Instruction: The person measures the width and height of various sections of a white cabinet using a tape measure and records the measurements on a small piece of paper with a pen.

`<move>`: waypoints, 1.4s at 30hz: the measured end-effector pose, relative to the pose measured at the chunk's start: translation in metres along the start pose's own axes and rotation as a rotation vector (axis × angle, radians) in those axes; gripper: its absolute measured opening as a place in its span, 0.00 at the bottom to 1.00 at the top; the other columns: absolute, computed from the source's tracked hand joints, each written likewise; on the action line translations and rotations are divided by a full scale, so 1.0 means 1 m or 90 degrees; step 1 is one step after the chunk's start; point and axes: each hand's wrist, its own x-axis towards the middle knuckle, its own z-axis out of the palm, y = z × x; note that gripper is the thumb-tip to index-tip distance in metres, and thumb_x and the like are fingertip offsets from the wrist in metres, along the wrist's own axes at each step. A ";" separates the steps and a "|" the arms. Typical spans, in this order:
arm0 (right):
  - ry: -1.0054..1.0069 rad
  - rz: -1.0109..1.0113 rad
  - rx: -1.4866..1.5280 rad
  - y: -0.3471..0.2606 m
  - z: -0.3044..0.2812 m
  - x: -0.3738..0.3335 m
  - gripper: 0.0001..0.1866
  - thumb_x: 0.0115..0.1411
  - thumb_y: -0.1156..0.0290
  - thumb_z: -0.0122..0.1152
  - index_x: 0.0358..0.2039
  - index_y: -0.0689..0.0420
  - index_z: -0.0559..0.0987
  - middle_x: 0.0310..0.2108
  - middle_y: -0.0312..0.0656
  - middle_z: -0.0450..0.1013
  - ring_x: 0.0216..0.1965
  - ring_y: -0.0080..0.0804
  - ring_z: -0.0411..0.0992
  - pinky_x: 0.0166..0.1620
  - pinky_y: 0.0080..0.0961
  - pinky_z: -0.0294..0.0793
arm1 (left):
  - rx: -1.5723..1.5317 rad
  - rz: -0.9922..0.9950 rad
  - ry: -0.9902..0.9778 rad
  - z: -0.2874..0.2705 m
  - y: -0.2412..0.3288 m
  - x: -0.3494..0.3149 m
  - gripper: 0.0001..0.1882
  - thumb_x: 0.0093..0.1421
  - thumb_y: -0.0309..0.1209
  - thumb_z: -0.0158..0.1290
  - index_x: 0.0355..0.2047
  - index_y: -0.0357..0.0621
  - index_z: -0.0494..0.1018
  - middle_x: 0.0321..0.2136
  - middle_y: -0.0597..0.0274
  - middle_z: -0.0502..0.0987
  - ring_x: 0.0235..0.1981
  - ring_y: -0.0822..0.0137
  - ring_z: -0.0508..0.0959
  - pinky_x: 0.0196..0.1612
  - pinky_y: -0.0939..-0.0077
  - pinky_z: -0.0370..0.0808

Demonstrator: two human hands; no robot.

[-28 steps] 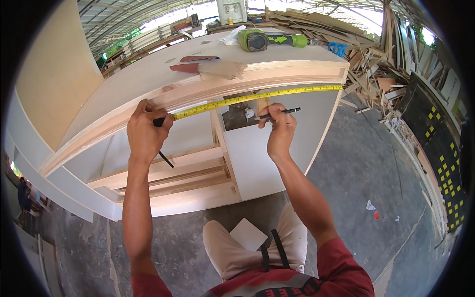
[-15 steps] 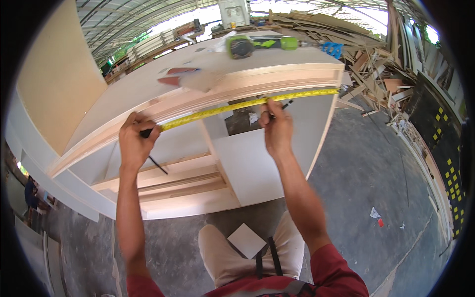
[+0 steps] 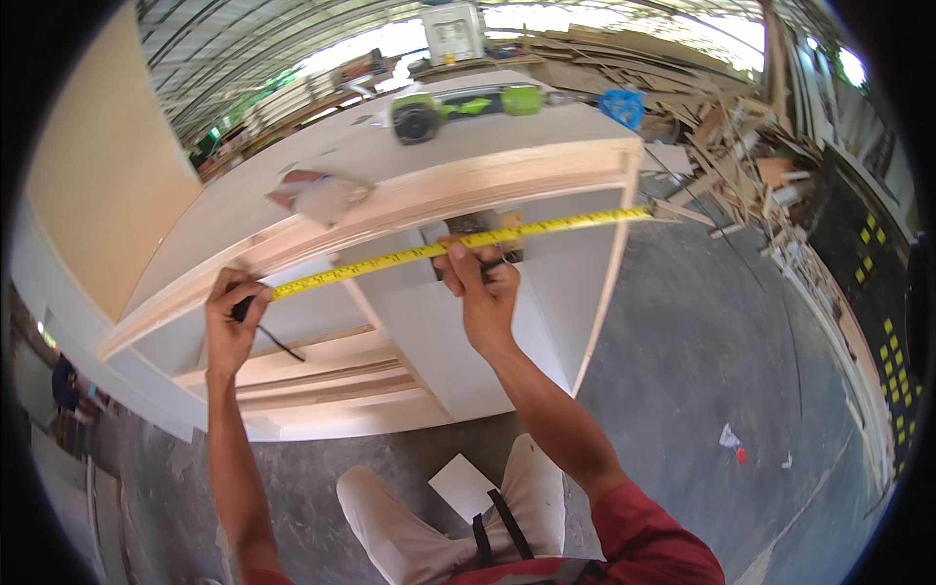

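A yellow tape measure [image 3: 370,261] is stretched along the front of a pale wooden cabinet frame [image 3: 517,168]. My left hand [image 3: 230,327] is closed around its dark case at the left, with a black strap hanging below. Further right, my right hand [image 3: 485,297] pinches the blade between thumb and fingers. A dark pen-like stick also sits in that hand. The blade's free end reaches past the cabinet's right edge. Inside the cabinet are white panels [image 3: 429,322] and wooden rails [image 3: 322,356].
On the cabinet's top lie a green and black power tool [image 3: 463,109], a blurred sandpaper-like piece [image 3: 322,198] and a blue bundle [image 3: 621,107]. Scrap wood [image 3: 726,156] is heaped at the right. A white square piece [image 3: 462,487] shows between my knees, above the concrete floor [image 3: 682,370].
The tape's free end has left the cabinet's right edge and now sticks out beyond it. My right hand has slid left along the blade, closer to my left hand. The view has shifted.
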 end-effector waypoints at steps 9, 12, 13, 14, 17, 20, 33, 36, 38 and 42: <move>-0.282 -0.186 -0.287 0.026 0.061 -0.042 0.04 0.62 0.80 0.62 0.36 0.67 0.81 0.29 0.41 0.75 0.26 0.18 0.66 0.29 0.16 0.63 | -0.294 -0.031 -0.032 0.047 0.021 -0.067 0.05 0.61 0.21 0.57 0.39 0.36 0.77 0.35 0.55 0.72 0.38 0.61 0.74 0.42 0.70 0.72; -0.379 -0.137 -0.424 0.054 0.102 -0.066 0.07 0.59 0.78 0.65 0.38 0.62 0.81 0.29 0.36 0.73 0.20 0.15 0.60 0.23 0.16 0.56 | -0.349 -0.025 0.050 0.031 0.018 -0.087 0.05 0.63 0.19 0.54 0.39 0.35 0.76 0.34 0.57 0.72 0.36 0.65 0.73 0.39 0.73 0.71; -0.378 -0.123 -0.432 0.069 0.113 -0.075 0.09 0.58 0.77 0.66 0.40 0.60 0.81 0.29 0.35 0.72 0.19 0.15 0.58 0.22 0.17 0.54 | -0.390 -0.076 0.100 0.029 0.012 -0.094 0.05 0.64 0.20 0.53 0.40 0.36 0.75 0.34 0.59 0.72 0.35 0.67 0.73 0.38 0.74 0.71; -0.402 -0.166 -0.405 0.092 0.116 -0.078 0.14 0.59 0.74 0.67 0.45 0.60 0.80 0.34 0.37 0.73 0.18 0.16 0.58 0.22 0.17 0.55 | -0.433 -0.126 0.151 0.028 0.004 -0.102 0.04 0.66 0.21 0.52 0.40 0.36 0.75 0.33 0.60 0.72 0.35 0.69 0.73 0.38 0.75 0.70; -0.401 -0.157 -0.432 0.129 0.142 -0.102 0.17 0.59 0.72 0.66 0.49 0.59 0.78 0.37 0.39 0.73 0.20 0.17 0.58 0.23 0.18 0.56 | -0.625 -0.328 0.258 0.022 -0.017 -0.125 0.07 0.71 0.29 0.49 0.42 0.39 0.74 0.30 0.69 0.73 0.31 0.79 0.70 0.36 0.82 0.69; -0.503 -0.167 -0.493 0.166 0.158 -0.119 0.25 0.60 0.65 0.66 0.55 0.61 0.72 0.43 0.48 0.72 0.32 0.39 0.73 0.32 0.30 0.71 | -0.811 -0.476 0.339 0.011 -0.045 -0.144 0.08 0.71 0.33 0.49 0.42 0.42 0.73 0.30 0.72 0.73 0.30 0.82 0.71 0.35 0.84 0.70; -0.671 -0.256 -0.777 0.227 0.270 -0.130 0.36 0.54 0.58 0.66 0.61 0.57 0.67 0.44 0.50 0.75 0.44 0.50 0.76 0.43 0.41 0.76 | -0.922 -0.550 0.496 -0.063 -0.176 -0.177 0.09 0.70 0.36 0.51 0.40 0.43 0.74 0.33 0.68 0.76 0.36 0.74 0.75 0.39 0.78 0.73; -0.716 -0.273 -0.882 0.232 0.279 -0.123 0.35 0.49 0.62 0.67 0.58 0.55 0.70 0.39 0.48 0.75 0.40 0.46 0.75 0.40 0.40 0.76 | -0.603 -0.467 0.679 -0.105 -0.253 -0.178 0.11 0.70 0.36 0.51 0.38 0.40 0.73 0.32 0.67 0.74 0.35 0.75 0.71 0.41 0.78 0.68; -0.692 -0.275 -0.935 0.236 0.269 -0.114 0.34 0.45 0.64 0.66 0.55 0.53 0.73 0.34 0.45 0.74 0.36 0.42 0.73 0.36 0.39 0.76 | -0.397 -0.403 0.777 -0.137 -0.308 -0.175 0.12 0.70 0.37 0.51 0.37 0.39 0.72 0.31 0.67 0.72 0.35 0.75 0.68 0.41 0.79 0.65; -0.687 -0.282 -0.888 0.263 0.261 -0.112 0.29 0.48 0.59 0.70 0.50 0.54 0.76 0.29 0.43 0.74 0.30 0.43 0.73 0.32 0.39 0.73 | -0.221 -0.395 0.850 -0.183 -0.407 -0.206 0.12 0.71 0.35 0.49 0.36 0.39 0.71 0.32 0.65 0.73 0.35 0.74 0.69 0.41 0.77 0.67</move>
